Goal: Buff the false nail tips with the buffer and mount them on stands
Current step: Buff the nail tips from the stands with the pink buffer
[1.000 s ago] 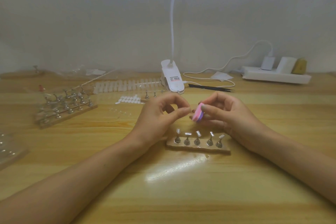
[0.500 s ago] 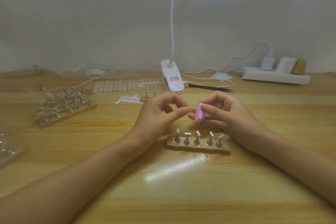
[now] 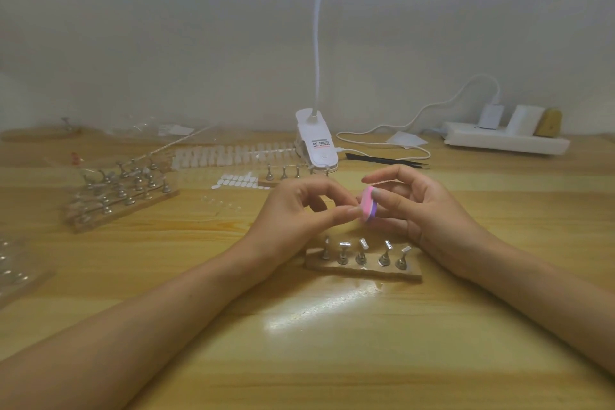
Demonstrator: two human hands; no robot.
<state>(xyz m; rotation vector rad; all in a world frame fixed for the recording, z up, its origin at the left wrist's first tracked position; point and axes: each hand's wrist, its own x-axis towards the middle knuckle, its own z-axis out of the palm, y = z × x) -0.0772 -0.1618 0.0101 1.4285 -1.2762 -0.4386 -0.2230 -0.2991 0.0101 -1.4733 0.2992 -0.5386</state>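
Note:
My right hand point(image 3: 422, 210) pinches a small pink and purple buffer block point(image 3: 368, 205) between thumb and forefinger above the table. My left hand point(image 3: 299, 210) has its fingertips pinched together right against the buffer's pink face; a nail tip there is too small to make out. Just below both hands a wooden base point(image 3: 362, 271) carries a row of several metal stands, their tops bare. A strip of false nail tips point(image 3: 233, 155) lies further back on the left.
A white clip lamp point(image 3: 316, 146) stands behind my hands, black tweezers point(image 3: 386, 160) to its right. A white power strip point(image 3: 506, 141) lies at the back right. More stand racks point(image 3: 123, 196) sit at the left, white adhesive tabs point(image 3: 238, 181) behind my left hand.
The buffer has tilted and shifted slightly against my left fingertips, a small rubbing motion. Both hands stay in the same place above the stands.

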